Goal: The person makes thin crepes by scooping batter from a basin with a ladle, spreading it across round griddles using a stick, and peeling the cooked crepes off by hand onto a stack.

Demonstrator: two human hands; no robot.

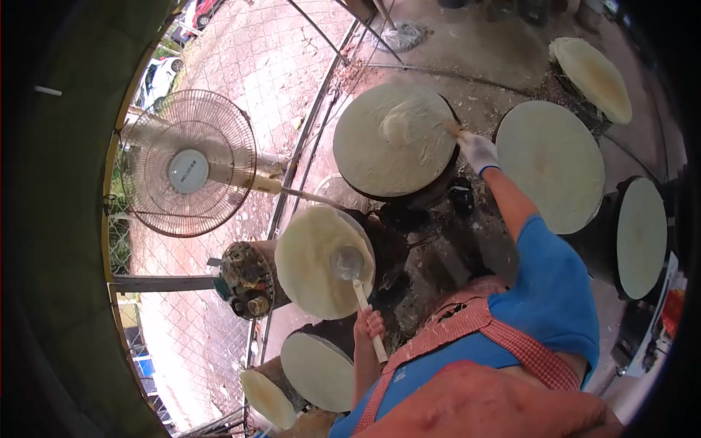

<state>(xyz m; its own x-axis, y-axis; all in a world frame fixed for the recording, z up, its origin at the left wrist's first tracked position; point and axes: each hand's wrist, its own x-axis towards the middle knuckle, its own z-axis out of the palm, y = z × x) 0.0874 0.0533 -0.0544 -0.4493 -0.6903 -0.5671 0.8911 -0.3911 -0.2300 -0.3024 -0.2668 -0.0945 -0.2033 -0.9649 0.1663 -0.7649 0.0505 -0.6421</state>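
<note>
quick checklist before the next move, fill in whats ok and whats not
1. Left hand gripping the ladle handle: ok
2. Right hand gripping the scraper: ok
3. Gloves on both hands: not ok, only the right wears one
4. Batter spread evenly: not ok, a raised mound shows on it
5. Ladle head clear of the pale sheet: cannot tell, they overlap in this view
6. Cooking heat: cannot tell

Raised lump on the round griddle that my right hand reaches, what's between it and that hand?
Between the lump and the right hand, the head view shows flatter pale batter, then a wooden tool held in that hand.
</note>
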